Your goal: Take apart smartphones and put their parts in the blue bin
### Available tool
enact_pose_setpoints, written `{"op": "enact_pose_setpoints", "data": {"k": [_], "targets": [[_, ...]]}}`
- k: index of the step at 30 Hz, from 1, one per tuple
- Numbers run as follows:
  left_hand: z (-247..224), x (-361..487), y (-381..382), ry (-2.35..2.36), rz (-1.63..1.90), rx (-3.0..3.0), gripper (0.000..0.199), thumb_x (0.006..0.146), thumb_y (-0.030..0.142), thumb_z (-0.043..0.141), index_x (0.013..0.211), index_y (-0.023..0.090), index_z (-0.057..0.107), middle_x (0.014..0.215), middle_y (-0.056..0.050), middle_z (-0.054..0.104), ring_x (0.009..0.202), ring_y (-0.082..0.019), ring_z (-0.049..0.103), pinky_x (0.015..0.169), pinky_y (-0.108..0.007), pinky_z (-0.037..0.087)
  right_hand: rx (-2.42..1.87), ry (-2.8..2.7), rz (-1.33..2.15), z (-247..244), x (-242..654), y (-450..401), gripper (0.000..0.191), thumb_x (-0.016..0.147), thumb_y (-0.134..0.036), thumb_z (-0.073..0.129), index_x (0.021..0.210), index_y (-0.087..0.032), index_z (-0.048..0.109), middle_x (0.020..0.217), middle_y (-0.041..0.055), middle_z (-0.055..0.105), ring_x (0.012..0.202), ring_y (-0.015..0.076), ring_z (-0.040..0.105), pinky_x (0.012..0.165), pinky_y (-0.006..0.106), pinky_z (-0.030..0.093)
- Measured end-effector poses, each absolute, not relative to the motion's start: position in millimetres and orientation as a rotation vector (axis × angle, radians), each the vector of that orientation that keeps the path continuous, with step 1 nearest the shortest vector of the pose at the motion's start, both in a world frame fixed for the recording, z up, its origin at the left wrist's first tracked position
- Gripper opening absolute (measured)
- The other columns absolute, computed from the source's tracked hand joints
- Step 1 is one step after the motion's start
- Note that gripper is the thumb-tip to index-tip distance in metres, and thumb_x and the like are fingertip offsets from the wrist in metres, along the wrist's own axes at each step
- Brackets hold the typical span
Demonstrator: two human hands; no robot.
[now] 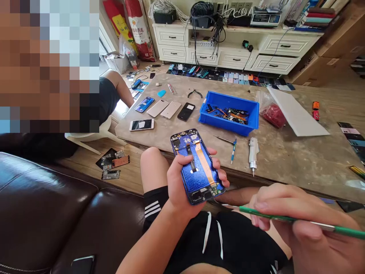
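Observation:
My left hand is wrapped round an opened smartphone, thumb on one long edge and fingertips on the other. Its inside faces me: a blue metal frame, an orange flex cable, a black ribbon and small circuit boards at both ends. Near the phone's lower corner, apart from it, is the thin pale tip of a slim green-handled tool. My right hand pinches that tool like a pen. The tool's exact kind is unclear.
On the table are several phones, pliers, a blue bin of phone parts, a blue screwdriver, an electric screwdriver and a white foam sheet. Another person's leg shows at left.

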State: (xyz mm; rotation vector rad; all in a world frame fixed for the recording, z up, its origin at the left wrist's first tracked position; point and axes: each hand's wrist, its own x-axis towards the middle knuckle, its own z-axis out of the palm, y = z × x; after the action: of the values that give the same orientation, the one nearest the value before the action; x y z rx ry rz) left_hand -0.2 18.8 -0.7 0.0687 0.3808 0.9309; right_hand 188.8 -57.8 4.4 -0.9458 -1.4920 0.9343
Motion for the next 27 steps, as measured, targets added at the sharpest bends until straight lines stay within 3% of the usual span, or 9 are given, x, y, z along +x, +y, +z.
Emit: {"op": "enact_pose_setpoints", "data": {"k": [4,6,10,22,27], "targets": [[2,1,15,0.364,0.927,0.062,0.04,0.087,0.038,0.039,0.103,0.01,0.063,0.083,-0.008,0.056,0.068,-0.02,0.058,0.068,-0.034,0.047,-0.88,-1.572,0.953,1,189,-57,0.03,0.102,-0.035,0.05,0.118,-0.022,0.072,0.074,0.0046,0.071,0.063,0.0181,0.068,0.057,0.031,0.056],[2,3,14,0.362,0.921,0.036,0.039,0.088,0.037,0.038,0.101,0.01,0.063,0.083,-0.008,0.055,0.068,-0.019,0.057,0.068,-0.033,0.047,-0.971,-1.661,0.902,2,186,-58,0.023,0.097,-0.025,0.06,0.117,-0.022,0.071,0.077,0.003,0.073,0.069,0.0171,0.071,0.061,0.028,0.057],[4,6,11,0.378,0.902,0.0,0.04,0.089,0.039,0.038,0.101,0.01,0.062,0.083,-0.008,0.054,0.069,-0.02,0.057,0.069,-0.034,0.048,-1.031,-1.744,0.82,3,181,-61,0.03,0.09,-0.007,0.064,0.116,-0.021,0.069,0.079,-0.0013,0.076,0.072,0.0129,0.072,0.069,0.022,0.058],[4,9,7,0.489,0.864,0.018,0.038,0.088,0.038,0.039,0.097,0.01,0.062,0.082,-0.008,0.054,0.067,-0.02,0.057,0.066,-0.034,0.048,-1.032,-1.823,0.716,-2,185,-65,0.037,0.088,-0.006,0.067,0.121,-0.022,0.068,0.088,-0.0006,0.076,0.081,0.0129,0.073,0.073,0.021,0.06],[2,7,8,0.597,0.811,0.073,0.035,0.087,0.036,0.041,0.094,0.01,0.062,0.08,-0.008,0.054,0.066,-0.021,0.056,0.067,-0.036,0.048,-0.958,-1.984,0.659,2,188,-54,0.027,0.09,-0.009,0.067,0.114,-0.019,0.071,0.093,0.0019,0.077,0.082,0.0122,0.074,0.072,0.017,0.06]]}}
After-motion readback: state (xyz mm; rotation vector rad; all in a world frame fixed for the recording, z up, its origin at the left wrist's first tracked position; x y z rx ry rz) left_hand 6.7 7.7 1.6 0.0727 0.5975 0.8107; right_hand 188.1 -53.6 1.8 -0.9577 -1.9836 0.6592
